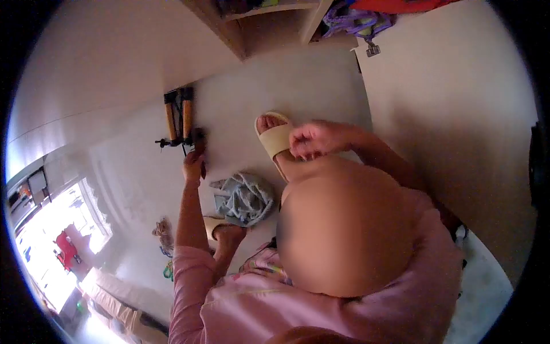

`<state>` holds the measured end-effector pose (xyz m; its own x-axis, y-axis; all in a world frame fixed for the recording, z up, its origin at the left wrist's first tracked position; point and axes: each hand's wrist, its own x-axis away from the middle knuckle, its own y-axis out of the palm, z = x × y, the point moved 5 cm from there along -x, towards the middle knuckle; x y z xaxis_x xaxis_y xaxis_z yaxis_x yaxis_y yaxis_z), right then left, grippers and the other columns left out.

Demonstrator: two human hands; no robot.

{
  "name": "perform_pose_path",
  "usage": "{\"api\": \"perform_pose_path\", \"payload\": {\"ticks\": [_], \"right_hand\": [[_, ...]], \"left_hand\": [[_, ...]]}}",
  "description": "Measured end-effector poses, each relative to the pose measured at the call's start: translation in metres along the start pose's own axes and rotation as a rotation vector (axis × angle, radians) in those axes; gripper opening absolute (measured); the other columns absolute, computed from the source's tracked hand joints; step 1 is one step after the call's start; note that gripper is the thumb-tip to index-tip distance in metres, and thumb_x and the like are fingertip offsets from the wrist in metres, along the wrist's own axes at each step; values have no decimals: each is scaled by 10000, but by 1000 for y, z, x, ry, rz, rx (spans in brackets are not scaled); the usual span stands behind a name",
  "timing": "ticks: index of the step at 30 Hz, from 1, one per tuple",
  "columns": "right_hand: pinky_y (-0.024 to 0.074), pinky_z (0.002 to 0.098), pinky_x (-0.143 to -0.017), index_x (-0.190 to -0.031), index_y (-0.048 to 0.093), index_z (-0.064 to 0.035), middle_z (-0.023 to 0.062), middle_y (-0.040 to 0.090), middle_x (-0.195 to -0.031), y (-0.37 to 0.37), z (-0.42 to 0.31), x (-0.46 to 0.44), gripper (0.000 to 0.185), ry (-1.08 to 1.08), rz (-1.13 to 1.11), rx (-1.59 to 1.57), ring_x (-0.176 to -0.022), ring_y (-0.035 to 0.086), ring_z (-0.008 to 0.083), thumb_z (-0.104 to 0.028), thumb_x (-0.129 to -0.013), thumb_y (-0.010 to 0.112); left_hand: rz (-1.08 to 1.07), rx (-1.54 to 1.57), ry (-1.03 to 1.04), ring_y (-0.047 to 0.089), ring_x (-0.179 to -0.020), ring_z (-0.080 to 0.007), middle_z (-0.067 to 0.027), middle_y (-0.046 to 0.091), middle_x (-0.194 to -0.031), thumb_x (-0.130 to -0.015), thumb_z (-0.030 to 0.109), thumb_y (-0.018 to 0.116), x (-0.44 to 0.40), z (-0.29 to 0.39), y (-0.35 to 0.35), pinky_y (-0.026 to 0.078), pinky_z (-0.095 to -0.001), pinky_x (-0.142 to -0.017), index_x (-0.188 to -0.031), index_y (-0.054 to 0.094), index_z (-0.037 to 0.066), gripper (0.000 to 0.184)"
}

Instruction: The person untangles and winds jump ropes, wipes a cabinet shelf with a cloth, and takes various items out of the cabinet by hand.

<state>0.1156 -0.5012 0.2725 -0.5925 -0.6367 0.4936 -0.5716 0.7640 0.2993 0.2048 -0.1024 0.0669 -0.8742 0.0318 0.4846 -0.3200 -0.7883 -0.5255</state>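
Observation:
My left hand (195, 164) reaches down to the floor, its fingers closed around a dark brown, elongated thing (199, 139) whose kind is too blurred to tell. Just beyond it lies a foot pump (179, 117) with two yellow cylinders and black ends. I cannot make out whether the dark thing is part of the pump. My right hand (314, 139) hangs above my foot and a pale yellow sandal (275, 140), with the fingers curled in and nothing visible in them. Between my feet sits a crumpled grey-green cloth (245, 198).
A wooden shelf unit (274, 28) stands ahead, with a purple bundle (358, 22) beside it. A pale panel (452, 74) rises at the right. Small items (164, 235) lie on the floor at the left, near a bright window area (63, 235).

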Motion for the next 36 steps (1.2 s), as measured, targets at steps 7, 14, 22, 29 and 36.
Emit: {"api": "perform_pose_path", "payload": {"ticks": [7,14,22,29,36], "right_hand": [[416,272,-637,-893,520,-60,38,538,-819,-168,4,-145,198,-286,886,-292,-721,497,121,-237,-805,531],[404,299,-808,-1060,468,-36,81,504,-1055,-220,-25,-203,314,-622,1509,116,-932,483,178,-180,-789,539],[397,298,-841,-1092,450,-33,89,493,-1097,-238,-4,-208,331,-484,1417,153,-970,484,193,-140,-788,528],[398,303,-861,-1115,438,-30,89,496,-1112,-142,31,-128,336,-628,694,-756,-989,495,203,-100,-794,509],[491,385,-728,-1108,428,-25,132,561,-985,-37,39,-62,334,-453,543,-975,-871,574,245,-78,-794,530]], "left_hand": [[168,-405,20,538,-788,-147,-57,576,-860,-739,153,620,-14,-46,-41,443,-293,-673,-984,537,34,285],[227,317,-141,421,-1053,-190,-74,436,-1158,-802,116,552,31,4,-28,407,-322,-819,-1135,464,80,346],[124,309,9,502,-942,-129,-40,554,-991,-802,73,537,50,81,6,363,-243,-837,-1052,526,38,253],[-134,494,-33,481,-968,-105,-32,553,-999,-821,125,526,77,159,47,371,-240,-827,-1043,528,24,244],[-388,774,-22,489,-1048,-217,-101,512,-1116,-862,246,477,91,220,89,404,-347,-874,-1133,459,11,359]]}}
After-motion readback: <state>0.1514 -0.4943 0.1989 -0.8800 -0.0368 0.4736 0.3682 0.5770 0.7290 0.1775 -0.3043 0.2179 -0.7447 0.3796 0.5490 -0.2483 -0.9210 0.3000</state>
